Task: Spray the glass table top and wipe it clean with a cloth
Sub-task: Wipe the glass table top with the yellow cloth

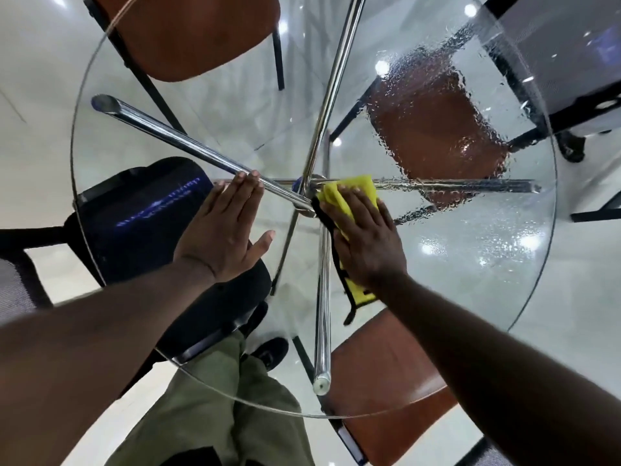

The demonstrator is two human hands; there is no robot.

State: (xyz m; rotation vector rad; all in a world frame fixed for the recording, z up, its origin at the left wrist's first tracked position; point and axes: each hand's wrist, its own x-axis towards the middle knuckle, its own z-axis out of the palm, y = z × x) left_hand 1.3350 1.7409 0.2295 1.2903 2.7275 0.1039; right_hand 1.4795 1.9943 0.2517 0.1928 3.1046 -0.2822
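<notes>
Right hand [364,243] presses flat, fingers extended, on the yellow cloth [349,196] at the centre of the glass table [437,348]. Left hand [223,230] rests open at 9 o'clock. Spray droplets [477,105] cover 2 o'clock.

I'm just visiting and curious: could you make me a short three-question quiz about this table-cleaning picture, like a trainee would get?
1. True or false: the right hand presses a yellow cloth flat on the glass table top.
2. Which part of the glass shows spray droplets? A) the far right side B) the near left side C) none of it
3. Fill in: the left hand lies ____ on the glass, holding nothing.

Key: 1 true. 2 A, the droplets cover the far right area, over a brown chair seat seen through the glass. 3 flat, palm down.
</notes>
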